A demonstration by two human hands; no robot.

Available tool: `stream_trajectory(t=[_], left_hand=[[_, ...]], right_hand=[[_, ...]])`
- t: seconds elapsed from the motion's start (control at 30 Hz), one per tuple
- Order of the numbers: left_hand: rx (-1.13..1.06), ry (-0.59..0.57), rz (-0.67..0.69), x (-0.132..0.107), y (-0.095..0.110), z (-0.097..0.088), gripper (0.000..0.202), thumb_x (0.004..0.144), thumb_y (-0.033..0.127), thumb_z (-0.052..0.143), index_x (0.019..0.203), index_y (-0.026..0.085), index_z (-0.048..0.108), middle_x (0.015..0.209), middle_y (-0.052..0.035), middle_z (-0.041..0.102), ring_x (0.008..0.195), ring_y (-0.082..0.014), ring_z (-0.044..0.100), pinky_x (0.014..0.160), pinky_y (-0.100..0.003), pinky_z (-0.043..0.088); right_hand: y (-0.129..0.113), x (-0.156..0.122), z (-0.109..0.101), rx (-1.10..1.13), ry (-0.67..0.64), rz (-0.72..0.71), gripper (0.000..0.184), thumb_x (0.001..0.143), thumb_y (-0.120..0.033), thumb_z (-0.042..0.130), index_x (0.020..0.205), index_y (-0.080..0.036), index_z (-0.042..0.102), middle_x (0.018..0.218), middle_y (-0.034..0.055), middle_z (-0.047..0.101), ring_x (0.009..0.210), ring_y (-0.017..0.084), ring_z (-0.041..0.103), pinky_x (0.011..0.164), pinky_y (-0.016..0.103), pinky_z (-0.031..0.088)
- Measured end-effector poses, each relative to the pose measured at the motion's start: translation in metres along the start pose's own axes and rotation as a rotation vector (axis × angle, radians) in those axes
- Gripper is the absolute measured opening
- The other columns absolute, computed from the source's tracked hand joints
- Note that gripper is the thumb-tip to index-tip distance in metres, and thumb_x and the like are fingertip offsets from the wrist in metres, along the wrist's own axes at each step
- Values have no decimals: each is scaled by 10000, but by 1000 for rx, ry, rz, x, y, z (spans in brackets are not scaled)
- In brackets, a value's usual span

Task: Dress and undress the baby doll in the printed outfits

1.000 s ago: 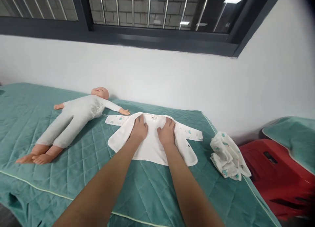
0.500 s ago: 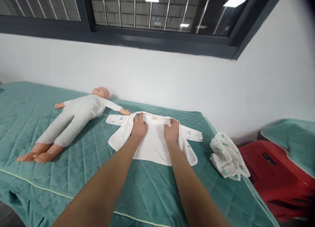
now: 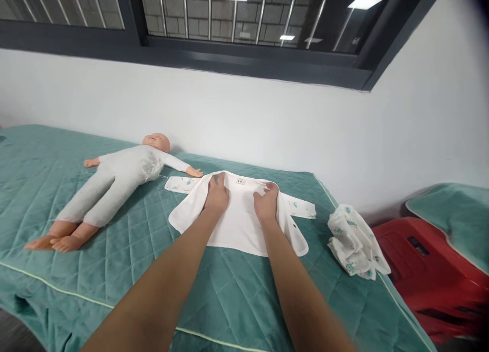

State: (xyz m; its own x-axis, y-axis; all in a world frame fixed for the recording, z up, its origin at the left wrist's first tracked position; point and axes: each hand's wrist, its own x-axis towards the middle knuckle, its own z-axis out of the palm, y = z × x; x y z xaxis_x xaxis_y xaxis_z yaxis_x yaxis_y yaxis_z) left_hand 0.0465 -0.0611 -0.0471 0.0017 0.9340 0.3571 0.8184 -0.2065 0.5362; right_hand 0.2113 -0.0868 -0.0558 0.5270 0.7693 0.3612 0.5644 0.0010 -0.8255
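A white baby shirt (image 3: pixel 237 224) lies spread open on the bed, inside facing up, with patterned sleeves out to both sides. My left hand (image 3: pixel 217 194) is at its left front panel near the collar, fingers partly tucked at the folded edge and closed on the cloth. On the opposite panel, my right hand (image 3: pixel 266 201) grips the edge by the collar, thumb towards the middle. Some fingertips are hidden by the fabric. To the left a baby doll (image 3: pixel 118 171) in a white body suit lies on its back, one hand close to the shirt's left sleeve.
A green quilted cover (image 3: pixel 133 270) spreads over the bed. Crumpled white printed clothing (image 3: pixel 355 242) rests at the right edge. Beyond it stands a red plastic stool or chair (image 3: pixel 431 265) with green cloth (image 3: pixel 454 214). A white wall (image 3: pixel 244 123) and dark-framed window (image 3: pixel 248 61) run behind.
Both hands stay at the same places on the shirt. The fingers of my right hand look slightly more extended along the collar edge.
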Motion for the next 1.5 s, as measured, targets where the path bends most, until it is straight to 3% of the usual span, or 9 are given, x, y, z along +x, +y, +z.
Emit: stream_trajectory(t=[0.23, 0.57, 0.87, 1.0, 1.1, 1.2, 1.5], left_hand=[[7, 28, -5, 1, -3, 5, 488, 879, 164, 438, 1366, 151, 416, 1361, -187, 465, 1234, -317, 500, 1078, -475, 372], [69, -1, 33, -1, 4, -4, 410, 866, 131, 416, 1264, 53, 474, 1310, -229, 507, 1294, -342, 430, 1113, -473, 303], [134, -118, 228, -2, 3, -3, 269, 899, 136, 389, 1008, 91, 630, 1110, -178, 633, 1148, -274, 547, 1054, -407, 395], [152, -186, 308, -3, 2, -1, 350, 942, 201, 360, 1115, 89, 643, 1265, -155, 626, 1280, -232, 487, 1149, -363, 301], [168, -232, 323, -4, 1, 3, 446, 969, 268, 331, 1320, 99, 548, 1467, -130, 489, 1400, -223, 371, 1194, -400, 223], [193, -269, 306, -7, 2, 7, 530, 984, 315, 282, 1439, 85, 427, 1547, -130, 376, 1451, -234, 292, 1205, -436, 187], [276, -304, 187, -31, 10, 0, 647, 986, 381, 166, 1496, 12, 316, 1591, -147, 258, 1489, -272, 193, 1222, -467, 110]], right_hand=[[-1, -2, 1, -135, -47, -59, 556, 740, -205, 510, 1281, -144, 399, 1262, 161, 540, 1140, 260, 551, 998, 369, 425], [-16, -11, -2, -403, -190, -276, 286, 803, -107, 450, 1040, -121, 610, 1123, 150, 600, 1148, 280, 491, 1064, 390, 344], [-19, -14, 2, -532, -340, -350, 374, 886, -141, 396, 1194, -113, 606, 1202, 130, 642, 1167, 253, 523, 1051, 328, 357], [-19, -15, 4, -595, -392, -343, 443, 935, -216, 360, 1314, -59, 529, 1358, 158, 567, 1277, 255, 467, 1115, 327, 287], [-19, -16, 7, -646, -439, -335, 538, 974, -314, 323, 1423, -35, 422, 1526, 166, 394, 1414, 275, 321, 1169, 366, 193], [-21, -17, 9, -694, -492, -313, 594, 992, -374, 270, 1474, -38, 359, 1588, 152, 280, 1469, 273, 223, 1188, 384, 134], [-31, -35, -1, -785, -514, -141, 682, 993, -480, 179, 1544, -81, 221, 1625, 163, 134, 1489, 299, 173, 1179, 417, 172]])
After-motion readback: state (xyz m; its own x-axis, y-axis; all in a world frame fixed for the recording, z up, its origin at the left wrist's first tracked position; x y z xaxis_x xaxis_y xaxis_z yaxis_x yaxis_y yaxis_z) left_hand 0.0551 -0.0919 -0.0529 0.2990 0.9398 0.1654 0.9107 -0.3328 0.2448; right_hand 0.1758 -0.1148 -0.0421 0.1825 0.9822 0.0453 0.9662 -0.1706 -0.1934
